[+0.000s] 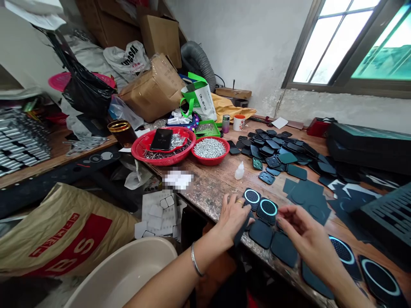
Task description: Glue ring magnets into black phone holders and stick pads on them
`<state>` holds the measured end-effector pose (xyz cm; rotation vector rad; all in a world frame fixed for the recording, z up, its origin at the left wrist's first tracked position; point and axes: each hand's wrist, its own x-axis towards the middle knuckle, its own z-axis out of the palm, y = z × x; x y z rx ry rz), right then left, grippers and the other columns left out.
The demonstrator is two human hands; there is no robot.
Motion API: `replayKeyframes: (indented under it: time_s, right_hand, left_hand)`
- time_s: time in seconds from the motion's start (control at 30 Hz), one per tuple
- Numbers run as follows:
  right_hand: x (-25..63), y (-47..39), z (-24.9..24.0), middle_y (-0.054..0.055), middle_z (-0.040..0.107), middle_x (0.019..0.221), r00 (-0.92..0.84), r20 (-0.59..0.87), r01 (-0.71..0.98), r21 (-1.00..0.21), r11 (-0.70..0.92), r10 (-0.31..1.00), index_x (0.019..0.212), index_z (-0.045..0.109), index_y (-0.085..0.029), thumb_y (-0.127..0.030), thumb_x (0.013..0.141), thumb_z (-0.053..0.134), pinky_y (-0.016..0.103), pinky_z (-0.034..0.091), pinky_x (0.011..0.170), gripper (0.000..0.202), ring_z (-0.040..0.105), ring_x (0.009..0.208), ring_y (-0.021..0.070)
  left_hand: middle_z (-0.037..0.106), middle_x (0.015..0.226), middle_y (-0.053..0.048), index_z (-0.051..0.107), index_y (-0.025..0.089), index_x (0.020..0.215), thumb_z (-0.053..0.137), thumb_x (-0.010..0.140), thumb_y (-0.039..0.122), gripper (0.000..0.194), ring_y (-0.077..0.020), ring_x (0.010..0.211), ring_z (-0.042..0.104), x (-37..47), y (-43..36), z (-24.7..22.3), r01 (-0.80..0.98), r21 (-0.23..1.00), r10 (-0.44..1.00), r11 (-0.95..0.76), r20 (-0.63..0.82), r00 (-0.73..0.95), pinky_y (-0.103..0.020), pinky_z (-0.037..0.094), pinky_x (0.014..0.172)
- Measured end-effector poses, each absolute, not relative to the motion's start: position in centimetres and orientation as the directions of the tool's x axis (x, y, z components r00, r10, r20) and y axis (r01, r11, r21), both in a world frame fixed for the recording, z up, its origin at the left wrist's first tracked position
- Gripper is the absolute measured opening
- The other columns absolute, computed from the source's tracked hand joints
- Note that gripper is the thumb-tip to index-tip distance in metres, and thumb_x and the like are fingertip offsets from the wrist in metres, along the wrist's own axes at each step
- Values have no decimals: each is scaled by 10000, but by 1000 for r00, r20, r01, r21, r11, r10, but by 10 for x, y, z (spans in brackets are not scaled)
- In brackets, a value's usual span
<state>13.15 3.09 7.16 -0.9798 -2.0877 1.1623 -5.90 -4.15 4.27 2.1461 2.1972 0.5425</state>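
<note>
At the table's front edge my left hand [231,217], with a ring and a bracelet, is curled round a dark plate [243,226] that is mostly hidden by the fingers. My right hand [302,229] is bent in a pinch beside a black square pad with a pale blue ring [268,208]; whatever lies between its fingertips is too small to make out. Another ringed pad [251,196] lies just left of that one. Plain dark rounded-square plates [260,233] line the front edge below the hands. More ringed pads [382,276] lie at the right, partly behind my right forearm.
Dark plates [272,143] are heaped at the back, near dark sheets [305,196]. A small white dropper bottle [239,171] stands mid-table. Red baskets [210,160] hold small metal parts; a phone [161,139] lies on one. A beige tub [125,273] sits below left.
</note>
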Motion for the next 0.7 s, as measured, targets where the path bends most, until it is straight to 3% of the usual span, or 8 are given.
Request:
replayKeyframes:
  time_s: [0.17,0.3,0.43,0.57,0.7]
  right_hand:
    - [184,-15,61,54,664,903,-479,52,393,-880,267,876,955,597,-332,-467,783,581,394,536,701,220,637,807,273]
    - [225,-37,50,62,664,903,-257,52,415,-896,159,965,890,618,-325,-515,755,586,416,543,721,236,639,783,280]
    - [257,-54,40,38,661,840,-111,72,401,-909,111,991,907,627,-292,-499,753,603,335,554,668,259,646,715,230]
    - [274,-61,27,30,658,793,-115,120,406,-900,157,986,926,626,-225,-438,799,595,249,530,585,250,639,650,177]
    - [279,-59,20,37,656,867,-102,322,488,-808,329,941,957,614,-215,-349,856,559,259,511,656,177,633,725,169]
  left_hand:
    - [542,1276,-63,584,255,1170,636,826,233,349,-234,1241,411,-61,-61,53,935,349,940,-56,334,-69,-437,311,1041]
    - [600,1201,-41,617,240,1128,576,857,186,279,-210,1184,488,-63,-88,59,895,440,915,-72,386,-116,-396,357,1046]
    - [621,1162,-36,642,226,1091,497,891,200,248,-225,1099,562,-65,-111,60,869,493,912,-47,375,-164,-376,425,998]
    - [637,1134,-76,652,221,1062,529,880,276,226,-242,1063,582,-68,-125,57,885,466,894,-19,405,-194,-418,457,960]
    - [638,1126,-83,643,223,1073,524,881,324,247,-241,1051,588,-71,-132,53,903,430,876,7,433,-213,-418,475,933]
